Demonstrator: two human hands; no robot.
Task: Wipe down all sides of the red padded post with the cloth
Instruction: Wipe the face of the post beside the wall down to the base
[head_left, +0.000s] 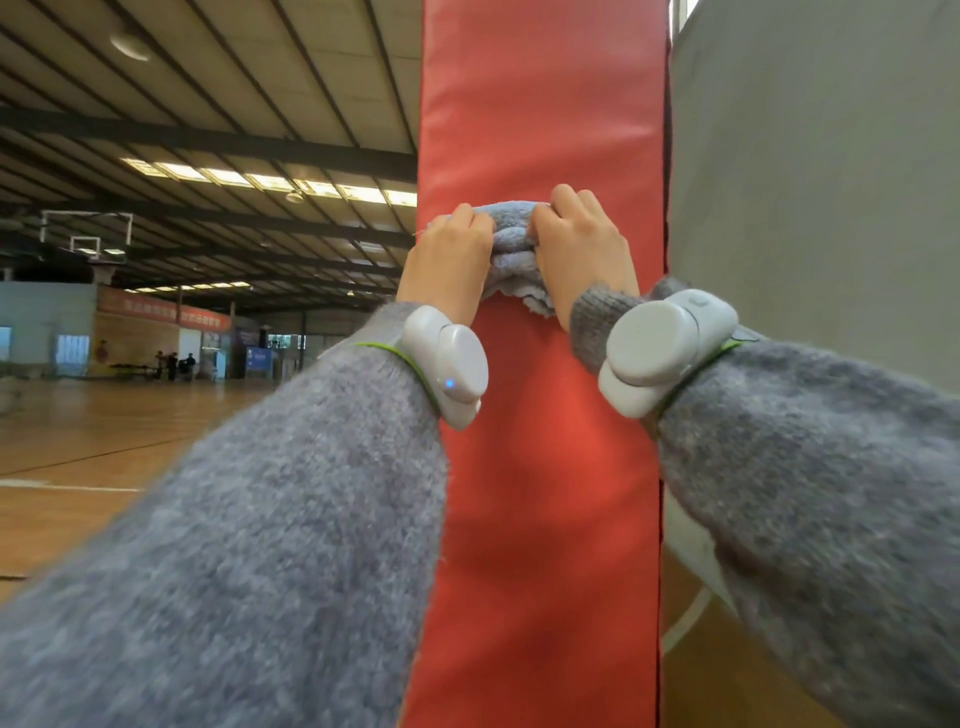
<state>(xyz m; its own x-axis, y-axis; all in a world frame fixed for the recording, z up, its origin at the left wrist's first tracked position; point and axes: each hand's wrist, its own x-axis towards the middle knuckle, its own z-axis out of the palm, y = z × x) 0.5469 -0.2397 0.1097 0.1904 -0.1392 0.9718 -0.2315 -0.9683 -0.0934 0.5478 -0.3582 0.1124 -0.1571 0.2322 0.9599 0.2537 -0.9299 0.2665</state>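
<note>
The red padded post (540, 104) stands upright straight ahead and fills the middle of the view from top to bottom. A bunched grey-blue cloth (511, 249) lies against its front face at about head height. My left hand (449, 254) grips the cloth's left side with curled fingers. My right hand (579, 244) grips its right side the same way. Both hands hold the cloth against the padding, close together. Grey fuzzy sleeves and white wrist devices cover both forearms.
A grey wall (831, 182) rises just right of the post. To the left a wooden gym floor (104, 441) stretches away, with a basketball hoop (85, 241) and several people (174, 364) far off.
</note>
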